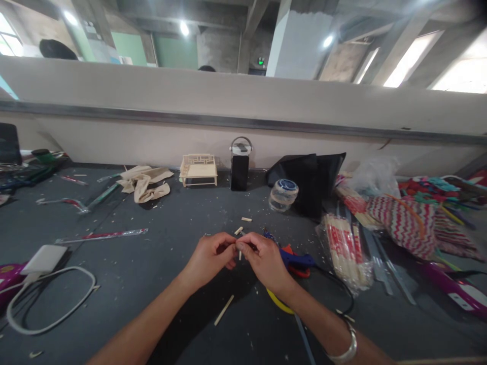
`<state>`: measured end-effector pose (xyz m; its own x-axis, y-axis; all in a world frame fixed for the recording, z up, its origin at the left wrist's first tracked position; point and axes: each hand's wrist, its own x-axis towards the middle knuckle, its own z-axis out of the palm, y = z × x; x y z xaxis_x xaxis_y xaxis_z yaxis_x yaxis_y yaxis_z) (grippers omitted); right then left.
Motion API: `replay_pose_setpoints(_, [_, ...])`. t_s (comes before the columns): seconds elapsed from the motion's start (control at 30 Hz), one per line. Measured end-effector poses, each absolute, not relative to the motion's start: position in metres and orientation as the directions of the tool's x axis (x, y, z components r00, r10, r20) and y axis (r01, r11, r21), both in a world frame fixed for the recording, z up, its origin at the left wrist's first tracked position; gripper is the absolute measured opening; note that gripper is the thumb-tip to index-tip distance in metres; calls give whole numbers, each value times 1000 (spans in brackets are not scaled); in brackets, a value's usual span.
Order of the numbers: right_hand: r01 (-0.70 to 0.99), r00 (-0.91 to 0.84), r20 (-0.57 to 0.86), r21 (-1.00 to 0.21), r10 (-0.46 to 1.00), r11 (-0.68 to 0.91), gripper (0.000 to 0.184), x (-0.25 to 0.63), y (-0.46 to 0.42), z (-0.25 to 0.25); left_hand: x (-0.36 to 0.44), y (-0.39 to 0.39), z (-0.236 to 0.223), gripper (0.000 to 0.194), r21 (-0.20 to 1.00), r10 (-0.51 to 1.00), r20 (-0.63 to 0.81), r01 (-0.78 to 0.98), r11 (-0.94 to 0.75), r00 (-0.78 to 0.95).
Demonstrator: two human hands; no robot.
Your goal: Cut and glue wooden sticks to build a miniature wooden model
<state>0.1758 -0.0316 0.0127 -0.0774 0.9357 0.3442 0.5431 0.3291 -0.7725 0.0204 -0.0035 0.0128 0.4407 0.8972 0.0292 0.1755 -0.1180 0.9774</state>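
My left hand (213, 256) and my right hand (264, 258) meet fingertip to fingertip over the middle of the dark table. Between their pinched fingers is a short piece of wooden stick (240, 256), its lower end showing and the rest hidden. Just beyond the fingers lie two small wooden offcuts (246, 219). A longer wooden stick (223, 310) rests on the table nearer to me. Beside my right hand is a blue glue gun (299, 259), partly covering something red. Part of a yellow ring (280, 303) shows under my right forearm.
A miniature wooden bench (198, 170) stands at the back, left of a phone (239, 173). To the right are a clear jar (283, 195), a black bag (315, 177) and packaged chopsticks (345, 248). A white charger (44, 259) with a looped cable and crumpled cloth (146, 183) lie left.
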Motion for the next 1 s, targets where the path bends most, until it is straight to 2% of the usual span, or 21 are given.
replay_pose_setpoints(0.23, [539, -46, 330, -786, 943, 301, 16, 171, -32, 6, 23, -7, 5, 12, 920, 929, 134, 305, -246, 344])
replay_pose_setpoints(0.47, [526, -29, 364, -786, 931, 323, 16, 167, -35, 4, 22, -8, 3, 16, 709, 865, 372, 499, -499, 337])
replay_pose_setpoints(0.63, [540, -35, 390, -767, 920, 346, 16, 165, -36, 5, 22, -9, 3, 18, 624, 822, 439, 535, -570, 363])
replay_pose_setpoints(0.7, [544, -41, 400, -760, 916, 356, 17, 165, -36, 6, 21, -9, 4, 16, 645, 834, 432, 529, -551, 343])
replay_pose_setpoints(0.77, [540, -42, 392, -765, 919, 351, 16, 165, -36, 6, 21, -8, 6, 15, 748, 881, 349, 471, -468, 320])
replay_pose_setpoints(0.87, [515, -26, 353, -797, 935, 315, 16, 167, -36, 8, 21, -6, 9, 15, 929, 930, 139, 279, -241, 340])
replay_pose_setpoints(1.0, [486, -18, 312, -828, 950, 281, 17, 172, -35, 12, 20, -3, 11, 17, 1000, 908, -2, 22, -8, 419])
